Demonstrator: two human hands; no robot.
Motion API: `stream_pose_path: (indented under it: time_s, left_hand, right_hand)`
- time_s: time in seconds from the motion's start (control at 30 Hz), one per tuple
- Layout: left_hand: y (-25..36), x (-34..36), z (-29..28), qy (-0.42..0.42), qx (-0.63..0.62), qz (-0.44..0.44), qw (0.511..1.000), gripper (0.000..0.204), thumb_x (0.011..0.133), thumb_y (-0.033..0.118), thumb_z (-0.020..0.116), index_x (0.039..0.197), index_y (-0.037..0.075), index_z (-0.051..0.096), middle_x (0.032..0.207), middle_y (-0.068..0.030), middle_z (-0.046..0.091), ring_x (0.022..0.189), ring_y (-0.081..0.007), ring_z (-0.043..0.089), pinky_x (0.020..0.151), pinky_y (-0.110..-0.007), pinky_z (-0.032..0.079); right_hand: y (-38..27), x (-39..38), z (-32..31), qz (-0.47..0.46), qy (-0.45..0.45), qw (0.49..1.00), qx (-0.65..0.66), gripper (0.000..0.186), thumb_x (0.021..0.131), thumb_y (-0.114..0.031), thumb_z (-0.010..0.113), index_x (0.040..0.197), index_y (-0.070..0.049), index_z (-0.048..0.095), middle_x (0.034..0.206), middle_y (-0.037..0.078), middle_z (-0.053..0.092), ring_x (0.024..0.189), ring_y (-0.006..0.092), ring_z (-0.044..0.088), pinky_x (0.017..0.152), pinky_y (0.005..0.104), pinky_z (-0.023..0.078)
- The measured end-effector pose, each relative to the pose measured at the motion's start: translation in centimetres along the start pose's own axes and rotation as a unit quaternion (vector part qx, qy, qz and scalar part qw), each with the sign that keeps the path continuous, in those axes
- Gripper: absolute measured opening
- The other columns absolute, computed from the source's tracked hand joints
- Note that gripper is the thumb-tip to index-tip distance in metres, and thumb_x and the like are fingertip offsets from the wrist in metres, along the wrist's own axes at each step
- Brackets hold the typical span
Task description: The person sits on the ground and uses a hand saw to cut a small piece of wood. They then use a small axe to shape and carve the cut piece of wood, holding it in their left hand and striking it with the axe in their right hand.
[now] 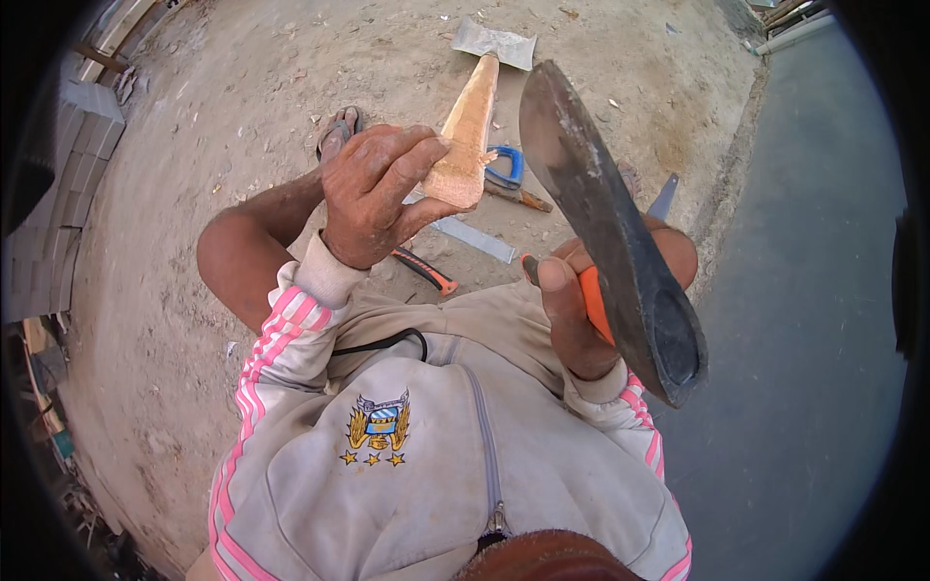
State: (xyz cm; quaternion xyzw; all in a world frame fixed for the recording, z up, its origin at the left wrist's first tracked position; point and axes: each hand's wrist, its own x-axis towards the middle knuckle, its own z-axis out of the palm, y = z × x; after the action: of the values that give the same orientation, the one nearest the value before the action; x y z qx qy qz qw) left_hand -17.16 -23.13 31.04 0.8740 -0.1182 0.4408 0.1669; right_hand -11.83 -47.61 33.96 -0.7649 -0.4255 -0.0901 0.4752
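My left hand [380,189] is closed round the thick end of a pale wedge-shaped piece of wood [471,126], thumb below and fingers on top. The wood tapers away from me, and a small splinter sticks out of its right side. My right hand [565,308] grips the orange-and-black handle [593,302] of a hatchet-like tool; some of its fingers are hidden. The tool's long dark metal head [605,203] is raised close to the camera, right of the wood, and does not appear to touch it. Its near end is rounded, with a hollow.
On the dirt ground lie a blue D-shaped handle [506,168], a brown stick [523,198], a grey flat strip [475,239] and an orange-and-black tool handle [426,271]. A silvery sheet [494,44] lies beyond the wood. Grey blocks [92,131] are stacked at left; a smooth grey surface [794,290] spans the right.
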Motion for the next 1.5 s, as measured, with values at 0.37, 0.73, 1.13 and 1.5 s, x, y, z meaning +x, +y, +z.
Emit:
stream_pose_path:
  time_s: [0.37, 0.73, 1.13, 1.5]
  left_hand:
    - [0.1, -0.5, 0.0, -0.024, 0.003, -0.011, 1.000, 0.059, 0.066, 0.037, 0.086, 0.113, 0.006, 0.069, 0.104, -0.0077, 0.071, 0.090, -0.0267, 0.068, 0.085, -0.042, 0.055]
    - [0.3, -0.1, 0.7, -0.030, 0.008, -0.010, 0.999, 0.059, 0.067, 0.039, 0.085, 0.115, 0.008, 0.069, 0.104, -0.0062, 0.071, 0.091, -0.0229, 0.069, 0.090, -0.044, 0.055]
    - [0.5, -0.3, 1.0, -0.040, 0.004, -0.007, 0.999, 0.057, 0.068, 0.038, 0.085, 0.114, 0.008, 0.069, 0.104, -0.0050, 0.072, 0.089, -0.0210, 0.069, 0.093, -0.045, 0.054]
    - [0.4, -0.4, 0.5, -0.050, 0.011, -0.003, 0.999, 0.055, 0.067, 0.038, 0.086, 0.112, 0.010, 0.069, 0.104, -0.0030, 0.072, 0.094, -0.0200, 0.070, 0.096, -0.046, 0.051]
  right_hand:
    - [0.8, -0.4, 0.6, 0.029, 0.026, 0.997, 0.063, 0.022, 0.080, -0.005, 0.081, 0.094, 0.000, 0.066, 0.078, 0.010, 0.066, 0.064, 0.0224, 0.066, 0.059, 0.0337, 0.051]
    - [1.4, -0.2, 1.1, 0.001, 0.026, 0.997, 0.066, 0.028, 0.074, -0.004, 0.082, 0.096, -0.001, 0.064, 0.077, 0.010, 0.065, 0.061, 0.0233, 0.066, 0.056, 0.0336, 0.050]
    - [2.3, -0.6, 2.3, 0.099, 0.030, 0.983, 0.150, 0.024, 0.080, -0.008, 0.081, 0.097, -0.001, 0.065, 0.072, 0.009, 0.063, 0.058, 0.0200, 0.063, 0.053, 0.0315, 0.048]
    - [2.0, -1.1, 2.4, 0.135, 0.011, 0.980, 0.144, 0.023, 0.080, -0.004, 0.080, 0.096, 0.000, 0.064, 0.079, 0.009, 0.067, 0.064, 0.0211, 0.066, 0.059, 0.0324, 0.051]
